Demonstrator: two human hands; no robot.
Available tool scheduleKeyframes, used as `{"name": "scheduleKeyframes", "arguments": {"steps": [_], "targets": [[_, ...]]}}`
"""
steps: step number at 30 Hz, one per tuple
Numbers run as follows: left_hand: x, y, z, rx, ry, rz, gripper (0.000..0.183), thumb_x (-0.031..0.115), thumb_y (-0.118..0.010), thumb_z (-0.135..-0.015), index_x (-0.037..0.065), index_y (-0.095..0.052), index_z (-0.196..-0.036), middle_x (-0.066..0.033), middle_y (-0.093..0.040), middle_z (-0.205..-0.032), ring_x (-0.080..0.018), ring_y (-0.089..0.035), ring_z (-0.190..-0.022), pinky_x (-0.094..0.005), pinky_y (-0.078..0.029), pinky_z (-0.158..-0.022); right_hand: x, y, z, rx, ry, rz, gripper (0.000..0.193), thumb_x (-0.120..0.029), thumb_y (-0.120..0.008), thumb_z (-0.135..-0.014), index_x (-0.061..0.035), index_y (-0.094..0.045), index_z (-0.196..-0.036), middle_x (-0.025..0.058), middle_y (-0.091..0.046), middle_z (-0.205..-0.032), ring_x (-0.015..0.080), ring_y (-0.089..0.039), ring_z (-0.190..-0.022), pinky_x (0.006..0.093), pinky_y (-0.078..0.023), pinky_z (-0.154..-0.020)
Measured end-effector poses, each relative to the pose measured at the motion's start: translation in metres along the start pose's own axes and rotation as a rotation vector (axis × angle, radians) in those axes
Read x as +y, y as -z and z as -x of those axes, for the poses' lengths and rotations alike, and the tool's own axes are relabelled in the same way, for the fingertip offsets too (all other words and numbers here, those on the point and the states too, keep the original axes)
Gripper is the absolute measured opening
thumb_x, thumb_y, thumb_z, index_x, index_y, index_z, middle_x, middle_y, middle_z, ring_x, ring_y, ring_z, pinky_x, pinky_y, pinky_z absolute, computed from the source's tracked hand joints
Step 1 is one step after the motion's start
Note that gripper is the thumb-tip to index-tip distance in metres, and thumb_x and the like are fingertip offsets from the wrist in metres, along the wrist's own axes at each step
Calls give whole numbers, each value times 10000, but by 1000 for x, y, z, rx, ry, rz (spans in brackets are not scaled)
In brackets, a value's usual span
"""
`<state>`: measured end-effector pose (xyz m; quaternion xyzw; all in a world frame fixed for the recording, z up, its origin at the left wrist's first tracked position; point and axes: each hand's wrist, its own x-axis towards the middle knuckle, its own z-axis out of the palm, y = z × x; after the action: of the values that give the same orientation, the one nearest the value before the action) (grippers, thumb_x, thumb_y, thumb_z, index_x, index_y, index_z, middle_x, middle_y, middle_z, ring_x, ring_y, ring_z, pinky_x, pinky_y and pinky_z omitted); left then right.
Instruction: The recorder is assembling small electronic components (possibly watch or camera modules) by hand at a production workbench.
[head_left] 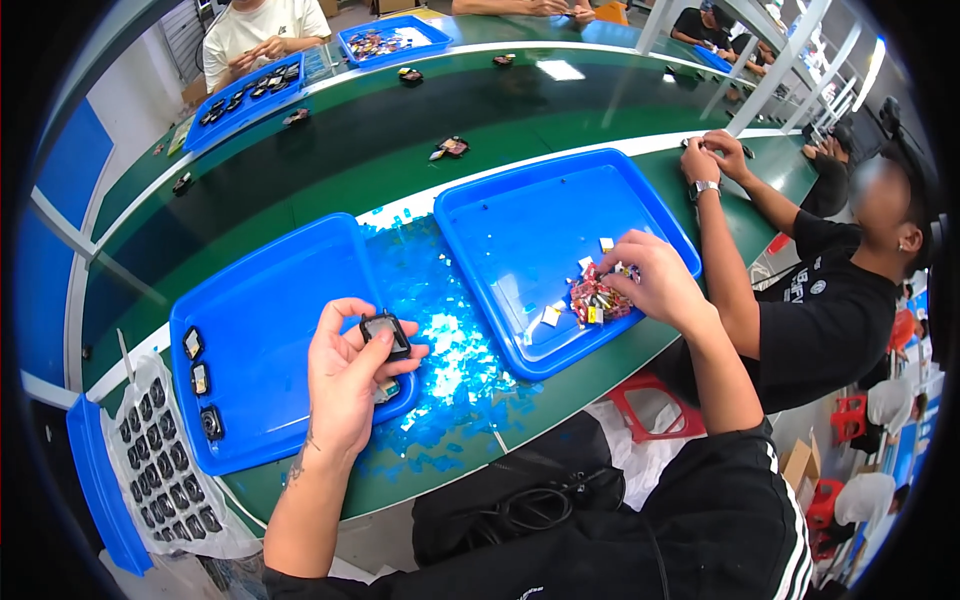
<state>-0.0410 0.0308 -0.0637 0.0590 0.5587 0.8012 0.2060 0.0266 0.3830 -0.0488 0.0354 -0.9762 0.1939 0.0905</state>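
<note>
Near centre, toward eight o'clock, black square case gripped by left hand, thumb across its face, above blue tray. Right hand at three o'clock: fingertips at pile of small parts in second blue tray; whether pinching one, cannot tell. Blue scraps between trays on table.

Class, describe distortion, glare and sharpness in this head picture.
All in the head view: the white rail bows through fisheye distortion; the blue scraps partly glare white; the green conveyor reflects a bright patch; the left hand looks fairly sharp.
</note>
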Motion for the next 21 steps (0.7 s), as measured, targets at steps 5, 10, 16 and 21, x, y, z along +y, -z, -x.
{"name": "scheduleKeyframes", "arguments": {"steps": [5,10,16,21], "targets": [[6,-2,3,29,-14,-28,334,80,-535,-970,62,-428,-1286,-142,-644,-1005,-220,-687,-829,-279,-582,-684,-3,8,-3,-31,-28,-40,101,-75,-685,-797,-30,-655,-882,131,-629,-845,305,-626,-822,392,-490,-714],[6,0,2,4,-27,-80,345,102,-520,-979,67,-449,-1314,-120,-639,-1021,-193,-667,-836,-275,-560,-684,-9,-3,1,-101,-145,-200,160,-69,-692,-812,6,-631,-939,124,-643,-799,268,-634,-736,355,-504,-686],[4,4,-1,17,-10,-84,308,106,-525,-978,66,-480,-1280,-118,-640,-1022,-185,-664,-824,-268,-551,-680,-10,0,0,-65,-64,-71,152,-1,-685,-766,7,-671,-917,105,-654,-878,232,-624,-907,342,-483,-817],[4,3,2,7,-27,-77,318,112,-532,-976,70,-486,-1288,-111,-631,-1035,-178,-658,-846,-267,-547,-684,-9,25,9,162,-86,-429,196,37,-677,-772,9,-657,-965,44,-635,-889,147,-597,-910,289,-465,-835]]}}
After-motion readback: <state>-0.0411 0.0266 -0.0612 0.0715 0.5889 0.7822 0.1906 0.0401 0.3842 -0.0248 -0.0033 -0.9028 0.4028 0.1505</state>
